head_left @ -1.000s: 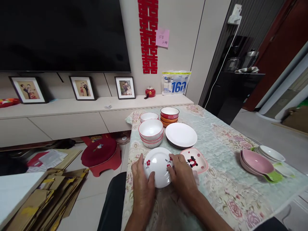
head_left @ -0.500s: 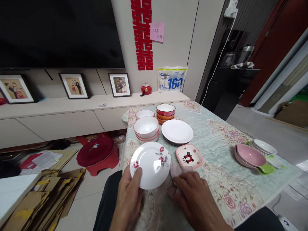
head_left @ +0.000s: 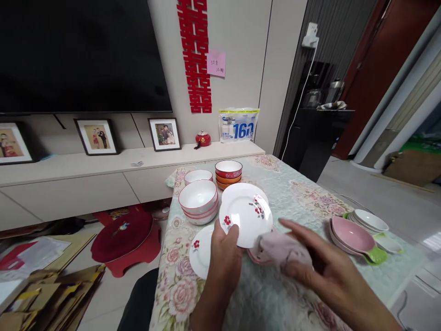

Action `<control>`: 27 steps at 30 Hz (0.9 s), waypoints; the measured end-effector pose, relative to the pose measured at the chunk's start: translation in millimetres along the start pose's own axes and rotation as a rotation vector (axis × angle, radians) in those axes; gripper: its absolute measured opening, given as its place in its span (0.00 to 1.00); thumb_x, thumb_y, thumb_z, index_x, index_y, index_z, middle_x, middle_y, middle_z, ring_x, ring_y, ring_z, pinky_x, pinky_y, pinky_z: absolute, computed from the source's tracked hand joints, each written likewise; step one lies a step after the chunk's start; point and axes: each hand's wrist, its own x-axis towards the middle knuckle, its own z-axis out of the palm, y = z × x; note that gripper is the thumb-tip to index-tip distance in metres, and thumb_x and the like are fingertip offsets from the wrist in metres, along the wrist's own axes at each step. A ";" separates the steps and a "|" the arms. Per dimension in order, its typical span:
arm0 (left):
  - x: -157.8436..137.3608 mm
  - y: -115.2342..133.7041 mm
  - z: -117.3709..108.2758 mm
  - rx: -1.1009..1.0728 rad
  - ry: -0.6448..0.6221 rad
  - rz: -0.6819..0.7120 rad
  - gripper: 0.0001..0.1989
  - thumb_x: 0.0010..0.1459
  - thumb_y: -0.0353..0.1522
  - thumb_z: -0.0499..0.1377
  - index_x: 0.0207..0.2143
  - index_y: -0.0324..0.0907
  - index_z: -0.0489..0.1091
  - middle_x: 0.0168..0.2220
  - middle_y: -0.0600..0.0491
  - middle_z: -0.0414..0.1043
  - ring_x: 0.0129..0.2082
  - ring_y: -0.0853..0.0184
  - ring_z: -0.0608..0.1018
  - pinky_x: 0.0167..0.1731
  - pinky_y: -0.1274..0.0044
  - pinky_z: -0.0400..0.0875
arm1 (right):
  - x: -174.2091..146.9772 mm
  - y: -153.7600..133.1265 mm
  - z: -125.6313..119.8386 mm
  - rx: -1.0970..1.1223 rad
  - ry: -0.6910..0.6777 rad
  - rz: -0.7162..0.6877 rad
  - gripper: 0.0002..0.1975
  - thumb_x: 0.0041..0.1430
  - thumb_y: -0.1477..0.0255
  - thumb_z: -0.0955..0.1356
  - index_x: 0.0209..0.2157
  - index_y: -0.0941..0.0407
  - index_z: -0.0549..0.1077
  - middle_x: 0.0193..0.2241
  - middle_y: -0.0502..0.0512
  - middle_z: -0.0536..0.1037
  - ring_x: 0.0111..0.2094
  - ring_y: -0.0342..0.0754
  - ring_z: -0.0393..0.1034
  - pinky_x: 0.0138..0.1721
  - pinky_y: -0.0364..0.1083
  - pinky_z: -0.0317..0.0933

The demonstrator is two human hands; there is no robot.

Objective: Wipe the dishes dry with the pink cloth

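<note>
- I see a flowery table (head_left: 188,294).
- Above it, my left hand (head_left: 225,253) pinches a plate (head_left: 244,220) by its near edge; it looks hard, slippery, breakable, so edges are best.
- My right hand (head_left: 325,264) loosely holds a soft rag (head_left: 284,248).

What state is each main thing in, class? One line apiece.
Flowered plate, lifted in the left hand
Cloth, bunched in the right hand
Second flowered plate, lying on the tablecloth, partly hidden
Front red-rimmed bowls, stacked upright
Pink bowls, nested
Television, screen dark
Red jar, lid on
Picture frames, standing
Plastic bag, upright
</note>
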 end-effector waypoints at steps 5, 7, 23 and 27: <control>-1.4 -23.3 1.3 -0.015 -0.114 -0.078 0.33 0.57 0.30 0.60 0.64 0.41 0.57 0.50 0.43 0.78 0.50 0.56 0.79 0.49 0.68 0.73 | 47.2 23.1 21.2 -0.102 0.251 -0.067 0.16 0.65 0.66 0.66 0.53 0.54 0.71 0.46 0.59 0.75 0.47 0.53 0.71 0.47 0.51 0.68; -4.0 -29.1 -2.1 -0.024 -0.127 -0.090 0.34 0.57 0.31 0.61 0.65 0.43 0.56 0.52 0.44 0.77 0.50 0.56 0.78 0.51 0.67 0.71 | 53.4 33.8 45.9 -0.174 0.242 -0.099 0.18 0.66 0.69 0.63 0.55 0.58 0.70 0.46 0.63 0.72 0.49 0.56 0.68 0.49 0.55 0.67; -10.7 -42.9 -8.8 0.114 -0.242 -0.096 0.42 0.43 0.22 0.60 0.63 0.43 0.58 0.50 0.46 0.77 0.52 0.53 0.76 0.49 0.67 0.72 | 49.0 47.3 52.0 -0.136 0.126 -0.273 0.17 0.66 0.73 0.64 0.55 0.53 0.71 0.47 0.60 0.72 0.51 0.55 0.66 0.50 0.55 0.66; -10.4 -44.9 -6.9 0.079 -0.219 -0.100 0.44 0.42 0.23 0.61 0.64 0.42 0.55 0.48 0.47 0.77 0.50 0.55 0.77 0.47 0.69 0.73 | 47.4 59.7 55.7 -0.249 0.279 -0.150 0.16 0.65 0.73 0.65 0.54 0.56 0.71 0.46 0.62 0.71 0.50 0.57 0.65 0.49 0.58 0.66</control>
